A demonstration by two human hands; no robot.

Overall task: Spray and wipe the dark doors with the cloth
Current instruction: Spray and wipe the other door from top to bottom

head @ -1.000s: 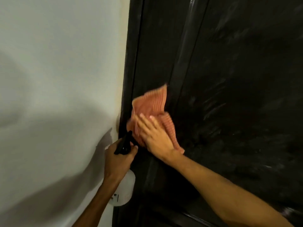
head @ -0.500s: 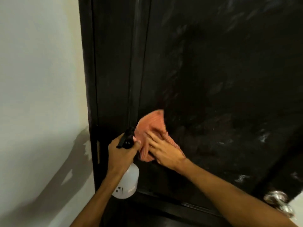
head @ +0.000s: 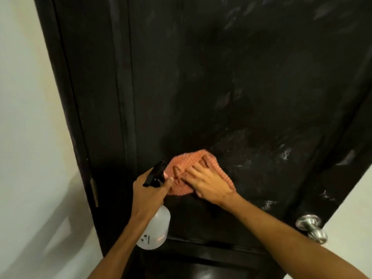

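Note:
A dark door [head: 231, 81] fills most of the view, with wet streaks and droplets on its right side. An orange ribbed cloth [head: 187, 164] lies bunched flat against the door's lower panel. My right hand [head: 209, 184] presses on it with spread, straight fingers. Just left of the cloth, my left hand [head: 149, 190] grips the neck of a white spray bottle [head: 155, 230]. Its black trigger head [head: 155, 173] points up towards the door.
A silver round door knob [head: 311, 227] sticks out at the lower right edge of the door. The dark door frame [head: 80, 117] runs down the left, with a hinge plate [head: 93, 192]. A pale wall [head: 26, 137] lies left of the frame.
The view has swung right and the door knob has come into sight. My right hand has slid the cloth from the door's left edge onto the panel. The left hand still holds the bottle.

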